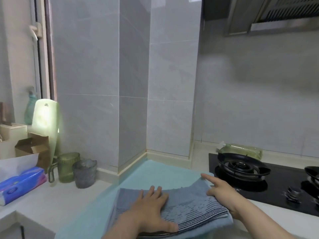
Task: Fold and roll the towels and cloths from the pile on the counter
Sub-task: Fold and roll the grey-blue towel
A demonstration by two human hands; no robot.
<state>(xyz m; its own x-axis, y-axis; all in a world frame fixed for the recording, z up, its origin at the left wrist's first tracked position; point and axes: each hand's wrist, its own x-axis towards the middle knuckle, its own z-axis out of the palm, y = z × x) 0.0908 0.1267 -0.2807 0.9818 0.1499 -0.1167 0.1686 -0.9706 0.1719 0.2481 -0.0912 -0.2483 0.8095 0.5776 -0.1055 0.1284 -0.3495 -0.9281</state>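
Blue-grey towel with the dark stripes is folded into a wide band and sits at about 6 o'clock in the view, lying on top of a bigger teal towel that's spread over the white surface. The teal one runs back toward the tiled wall corner at 12 o'clock. Left hand is flat on the middle of the striped towel, palm down, fingers straight and close together, thumb stuck out toward 4 o'clock, so no grip there, it's just pressing. Right hand is at the towel's 3 o'clock edge: thumb on top of the cloth, index finger stretched out toward the far corner at 1 o'clock, and the other fingers tucked under the edge, so its grip is closed on that end of the towel. Just past that hand, at 2 to 3 o'clock, is a black gas hob with a round burner, and a pale green plastic bottle lies on its side against the wall behind it. Over at 9 o'clock from the towels are two ribbed glass mugs standing side by side, a green mug and a grey mug, near the teal towel but not touching it. Further out at 9 o'clock there's a blue tissue pack, and behind it an open cardboard box and a pale green cutting board standing upright.
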